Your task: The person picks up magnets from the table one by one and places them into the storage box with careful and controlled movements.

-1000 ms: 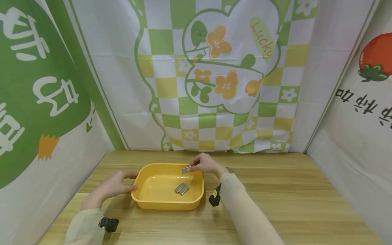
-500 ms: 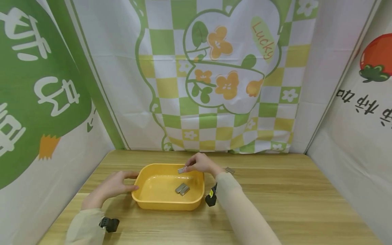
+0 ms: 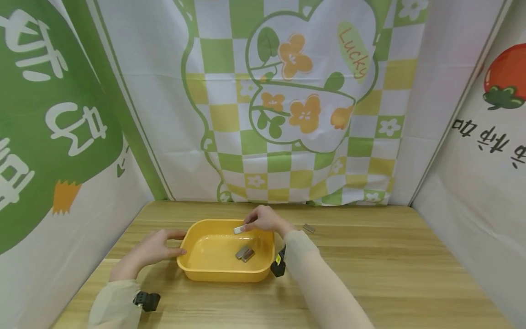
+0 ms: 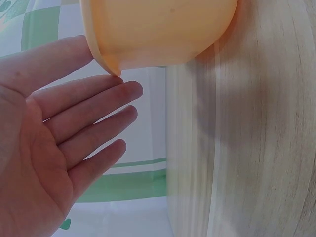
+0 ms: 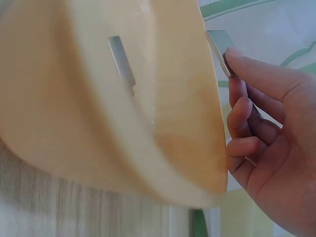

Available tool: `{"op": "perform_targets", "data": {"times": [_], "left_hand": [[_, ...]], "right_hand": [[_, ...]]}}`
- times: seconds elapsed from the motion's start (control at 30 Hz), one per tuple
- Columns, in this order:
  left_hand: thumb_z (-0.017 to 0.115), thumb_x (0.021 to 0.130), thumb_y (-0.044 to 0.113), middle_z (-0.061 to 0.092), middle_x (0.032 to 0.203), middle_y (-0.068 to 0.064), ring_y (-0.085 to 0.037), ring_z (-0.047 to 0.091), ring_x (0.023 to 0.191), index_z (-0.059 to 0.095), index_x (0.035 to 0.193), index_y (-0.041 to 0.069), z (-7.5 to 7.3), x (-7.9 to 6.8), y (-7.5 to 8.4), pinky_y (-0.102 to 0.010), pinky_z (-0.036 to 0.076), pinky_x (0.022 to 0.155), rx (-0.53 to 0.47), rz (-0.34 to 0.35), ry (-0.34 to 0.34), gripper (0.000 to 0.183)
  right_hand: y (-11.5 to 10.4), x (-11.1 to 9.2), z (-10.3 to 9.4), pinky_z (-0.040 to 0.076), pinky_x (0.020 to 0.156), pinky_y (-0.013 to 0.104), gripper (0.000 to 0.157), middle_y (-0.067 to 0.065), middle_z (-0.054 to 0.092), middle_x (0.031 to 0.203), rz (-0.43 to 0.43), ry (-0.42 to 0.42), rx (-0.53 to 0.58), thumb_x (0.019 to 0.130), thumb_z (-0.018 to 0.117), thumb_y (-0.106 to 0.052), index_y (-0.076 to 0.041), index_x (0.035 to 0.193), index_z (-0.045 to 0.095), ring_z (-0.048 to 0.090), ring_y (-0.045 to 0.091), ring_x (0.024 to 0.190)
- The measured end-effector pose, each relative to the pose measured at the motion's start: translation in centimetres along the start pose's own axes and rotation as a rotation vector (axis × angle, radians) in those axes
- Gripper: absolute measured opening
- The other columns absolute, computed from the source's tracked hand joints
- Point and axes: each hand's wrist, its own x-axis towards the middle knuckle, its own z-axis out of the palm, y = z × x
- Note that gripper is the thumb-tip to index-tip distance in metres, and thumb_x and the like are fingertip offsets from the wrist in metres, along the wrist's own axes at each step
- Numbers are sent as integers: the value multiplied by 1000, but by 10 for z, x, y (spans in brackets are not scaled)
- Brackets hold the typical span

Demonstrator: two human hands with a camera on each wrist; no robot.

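Observation:
A yellow plastic tub (image 3: 205, 276) stands on the wooden table. Two small silver metal blocks (image 3: 241, 252) lie side by side on its floor, right of centre. My right hand (image 3: 265, 219) is over the tub's back right part. Between thumb and fingers it pinches another small silver metal block (image 3: 238, 230), also seen in the right wrist view as a flat rectangular metal block (image 5: 220, 49) with shiny faces. My left hand (image 3: 154, 249) touches the tub's left rim; in the left wrist view the fingers (image 4: 94, 108) are nearly straight, with thumb and index fingertip at the rim.
One more silver metal block (image 3: 309, 228) lies on the table (image 3: 370, 265) behind and right of the tub. Printed fabric (image 3: 304, 173) hangs along the table's back edge, with cloth walls at both sides.
My right hand has moved left over the tub, carrying the pinched metal block. The block on the table, partly hidden by the wrist before, now shows fully. The left hand stays at the rim.

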Motion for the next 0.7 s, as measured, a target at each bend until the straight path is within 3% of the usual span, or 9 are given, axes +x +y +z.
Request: {"op": "perform_targets", "data": {"times": [0.23,0.5,0.7], "left_hand": [[74,80,36,64,122,-17,-41,55,116,61,125,4,-1,0,1,-59,44,94,-3,-12,-9,57],[74,80,35,63,122,-18,-41,55,116,61,125,4,0,0,1,-59,44,93,-3,-18,-8,56],[74,80,36,63,122,-18,-41,55,116,61,125,4,0,0,1,-59,44,93,-4,-21,-7,57]], "right_hand": [[-4,4,3,49,65,20,12,-9,70,77,-10,-31,3,82,74,-30,-18,82,75,58,5,68],[-4,6,11,56,76,41,10,-2,72,77,18,-88,51,82,74,-25,-15,82,75,66,16,66],[-7,7,15,57,70,31,10,-2,72,77,26,-115,70,83,74,-21,-12,83,75,70,22,69]]}}
